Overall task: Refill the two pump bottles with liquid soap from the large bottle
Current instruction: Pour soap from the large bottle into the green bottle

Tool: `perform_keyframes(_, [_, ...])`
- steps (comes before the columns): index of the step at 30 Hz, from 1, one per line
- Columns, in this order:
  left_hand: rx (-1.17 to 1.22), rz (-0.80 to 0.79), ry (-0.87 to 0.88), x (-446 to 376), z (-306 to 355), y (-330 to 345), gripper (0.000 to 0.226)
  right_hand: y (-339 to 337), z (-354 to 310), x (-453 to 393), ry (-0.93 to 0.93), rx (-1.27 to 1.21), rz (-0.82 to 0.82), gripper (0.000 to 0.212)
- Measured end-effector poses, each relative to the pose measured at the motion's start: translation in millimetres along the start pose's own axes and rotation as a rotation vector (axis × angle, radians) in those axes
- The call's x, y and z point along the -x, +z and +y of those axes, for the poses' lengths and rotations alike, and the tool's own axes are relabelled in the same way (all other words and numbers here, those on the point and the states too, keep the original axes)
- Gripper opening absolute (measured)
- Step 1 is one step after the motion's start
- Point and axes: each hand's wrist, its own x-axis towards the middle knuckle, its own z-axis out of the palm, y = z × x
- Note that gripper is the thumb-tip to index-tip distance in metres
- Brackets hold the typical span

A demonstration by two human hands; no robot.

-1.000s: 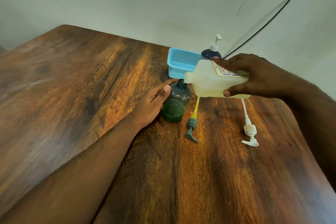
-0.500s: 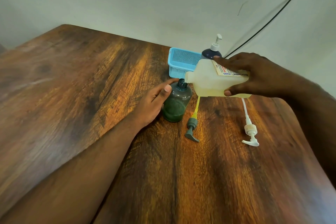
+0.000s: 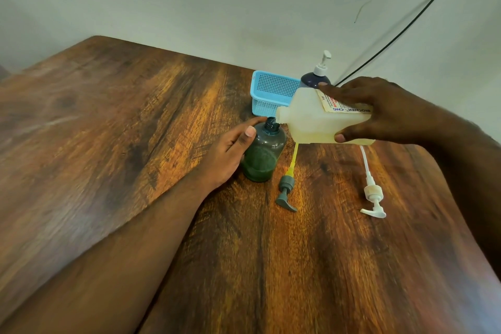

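- Head view: wooden table (image 3: 135, 144) against a pale wall (image 3: 189, 3).
- Right hand (image 3: 385, 111) grips the large bottle (image 3: 311, 119), tipped on its side, held above the table. Fingers across the label on top, thumb under the near edge.
- Large bottle is translucent, with pale yellow liquid inside. Its open neck points left and sits at the mouth of the green bottle (image 3: 261, 156). Can't tell if the two touch, or if liquid is flowing.
- Left hand (image 3: 230, 152) wraps the green bottle from the left side: thumb on the near shoulder, fingers curled round the back.
- Green bottle stands upright on the table, pump off, dark green liquid in the lower part.
- Grey pump (image 3: 286, 192) with a yellow tube lies flat on the table just right of the green bottle, head toward the camera.
- White pump (image 3: 374, 200) lies flat further right, tube running up under the large bottle.
- Blue basket (image 3: 268, 95) sits behind the green bottle, near the table's far edge.
- Dark bottle (image 3: 314, 78) with a white pump fitted stands upright just right of the basket, partly hidden behind the large bottle.
- Black cable (image 3: 406, 27) runs diagonally across the wall at upper right.
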Motion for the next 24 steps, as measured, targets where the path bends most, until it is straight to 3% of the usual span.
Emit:
perform_keyframes(11, [-0.007,0.012,0.0,1.0,2.8,1.1,0.028,-1.6,-1.5,-0.3,0.002,0.008,-0.008,0.087])
perform_keyframes(24, [0.002,-0.001,0.022,0.1,-1.8,-0.2,0.037,-2.7,-2.0,0.4,0.027,0.004,-0.02,0.086])
